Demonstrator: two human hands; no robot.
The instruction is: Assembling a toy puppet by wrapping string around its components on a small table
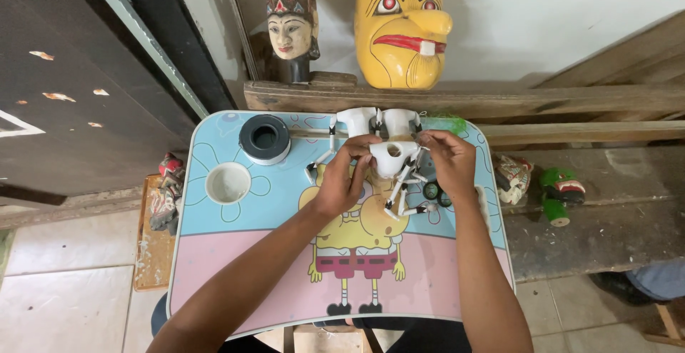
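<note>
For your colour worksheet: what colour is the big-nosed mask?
Yellow mask, red lips; head view.

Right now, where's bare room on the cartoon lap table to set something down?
Free: pink near strip of the lap table left of the left forearm, and the patch between cup recess and left hand. Crowded: far edge, around white puppet, tape roll, right hand.

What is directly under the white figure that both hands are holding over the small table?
Under the white figure lies the cartoon-printed table top. Small dark round pieces show beside it. Left hand and right hand cover anything beneath them.
</note>
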